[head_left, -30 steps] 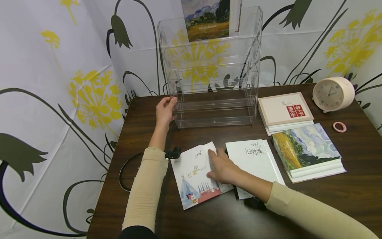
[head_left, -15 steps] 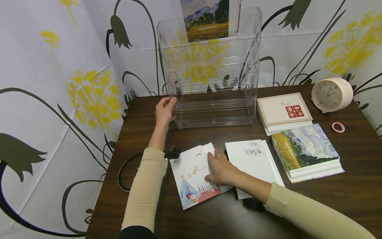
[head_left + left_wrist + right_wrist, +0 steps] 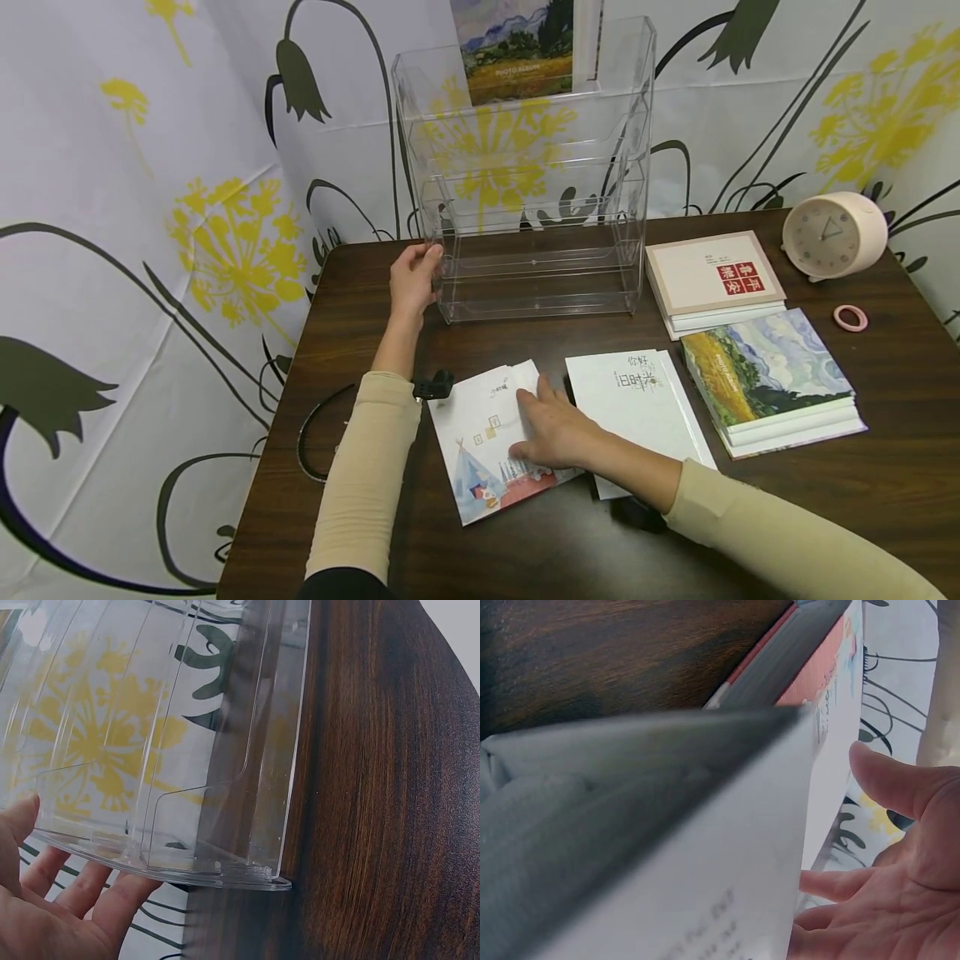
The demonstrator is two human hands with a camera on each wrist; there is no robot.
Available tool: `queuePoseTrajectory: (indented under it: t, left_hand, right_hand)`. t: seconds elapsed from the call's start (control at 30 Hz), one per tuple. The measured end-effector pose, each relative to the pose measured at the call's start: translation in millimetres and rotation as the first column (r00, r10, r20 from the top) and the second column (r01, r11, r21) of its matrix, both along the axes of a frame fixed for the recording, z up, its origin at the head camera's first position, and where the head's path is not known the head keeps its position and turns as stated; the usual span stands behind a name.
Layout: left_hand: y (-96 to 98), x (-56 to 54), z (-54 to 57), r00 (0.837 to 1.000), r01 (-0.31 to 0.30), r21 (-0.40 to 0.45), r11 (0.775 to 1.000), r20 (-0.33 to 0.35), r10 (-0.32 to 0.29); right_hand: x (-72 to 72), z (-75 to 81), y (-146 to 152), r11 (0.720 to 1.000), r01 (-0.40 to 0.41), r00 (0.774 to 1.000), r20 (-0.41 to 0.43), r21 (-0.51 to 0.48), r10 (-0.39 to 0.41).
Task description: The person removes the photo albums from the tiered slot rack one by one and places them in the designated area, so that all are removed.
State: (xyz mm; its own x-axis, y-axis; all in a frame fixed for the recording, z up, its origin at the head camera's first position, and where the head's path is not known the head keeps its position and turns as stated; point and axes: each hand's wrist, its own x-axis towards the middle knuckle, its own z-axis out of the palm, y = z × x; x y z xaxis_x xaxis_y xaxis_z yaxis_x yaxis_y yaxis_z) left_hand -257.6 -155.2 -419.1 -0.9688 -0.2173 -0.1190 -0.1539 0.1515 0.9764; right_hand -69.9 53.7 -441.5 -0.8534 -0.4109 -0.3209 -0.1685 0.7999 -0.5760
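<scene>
My left hand (image 3: 412,283) grips the lower left side panel of a clear acrylic tiered display rack (image 3: 536,306); in the left wrist view the thumb and fingers lie on opposite sides of that panel (image 3: 202,877). My right hand (image 3: 558,429) rests at the right edge of a small stack of white albums (image 3: 468,417), whose top cover shows a blue tent drawing. In the right wrist view the thumb tip (image 3: 862,754) is at the cover and the fingers extend straight, their tips partly hidden behind a nearer white album. A second white stack (image 3: 637,408) lies partly under my right forearm.
A painted photo album (image 3: 517,79) stands in the rack's top tier. To the right lie a cream stack with red characters (image 3: 716,279), a landscape-cover stack (image 3: 776,375), a pink ring (image 3: 850,318) and a round clock (image 3: 832,237). A black cord (image 3: 303,442) lies at left.
My right hand has slid slightly left over the white albums. The left hand keeps its grip on the rack, which stays in place.
</scene>
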Motion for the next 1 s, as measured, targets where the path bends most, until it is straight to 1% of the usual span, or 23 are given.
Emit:
queuePoseTrajectory:
  t: [0.2,0.33,0.4,0.47,0.53,0.57,0.63,0.67,0.73,0.77,0.83,0.9,0.93,0.97,1.0]
  left_hand:
    - [0.2,0.0,-0.3,1.0,0.0,-0.006,1.0,0.004,0.0]
    - [-0.2,0.3,-1.2,1.0,0.003,-0.015,1.0,0.002,-0.003]
    - [-0.3,0.2,-1.7,1.0,0.005,-0.015,1.0,-0.001,-0.005]
    - [-0.4,0.2,-2.1,1.0,0.007,-0.012,1.0,-0.005,-0.007]
    - [-0.3,0.3,-2.2,1.0,0.007,-0.01,1.0,-0.01,-0.007]
    - [-0.3,0.3,-2.1,1.0,0.007,-0.008,1.0,-0.013,-0.007]
    - [-0.4,0.6,-1.8,1.0,0.005,-0.002,1.0,-0.013,-0.005]
    - [-0.3,0.6,-1.6,1.0,0.005,0.0,1.0,-0.013,-0.005]
    - [-0.3,0.3,-1.5,1.0,0.006,0.002,1.0,-0.009,-0.006]
    - [-0.2,0.1,-1.5,1.0,0.006,0.002,1.0,-0.007,-0.006]
    - [0.0,-0.4,-1.5,1.0,0.01,0.002,1.0,-0.004,-0.01]
    - [0.2,-0.3,-1.4,1.0,0.011,0.002,1.0,-0.005,-0.011]
    - [0.3,-0.5,-1.5,1.0,0.011,0.003,1.0,-0.006,-0.011]
    - [0.2,-0.6,-1.7,1.0,0.011,0.004,1.0,-0.007,-0.011]
    - [0.2,-0.5,-1.7,1.0,0.01,0.005,1.0,-0.008,-0.01]
  right_hand:
    - [0.0,1.2,2,1.0,-0.01,1.0,0.0,-0.022,0.01]
    - [-3.6,8.8,8,0.997,-0.024,1.0,-0.006,-0.07,0.023]
    - [-7.8,14.2,14,0.993,-0.023,0.999,-0.038,-0.113,0.019]
    - [-14.0,21.5,21,0.985,-0.012,0.995,-0.096,-0.175,-0.005]
    - [-22.8,29.9,31,0.971,0.001,0.983,-0.176,-0.241,-0.045]
    - [-28.0,33.8,36,0.962,0.013,0.974,-0.216,-0.271,-0.074]
    - [-39.6,42.4,49,0.944,0.048,0.948,-0.282,-0.327,-0.146]
    - [-45.8,45.7,56,0.934,0.072,0.932,-0.312,-0.349,-0.188]
    - [-58.7,51.0,70,0.915,0.125,0.889,-0.366,-0.383,-0.274]
    - [-65.1,52.8,77,0.907,0.149,0.862,-0.399,-0.394,-0.314]
    - [-77.8,55.0,90,0.888,0.196,0.798,-0.459,-0.415,-0.39]
    - [-88.9,56.6,102,0.87,0.242,0.734,-0.505,-0.43,-0.454]
    - [-94.5,56.7,107,0.861,0.263,0.706,-0.521,-0.436,-0.479]
    - [-99.8,56.7,112,0.85,0.283,0.684,-0.527,-0.444,-0.504]
    - [-104.8,56.4,117,0.839,0.303,0.67,-0.526,-0.451,-0.524]
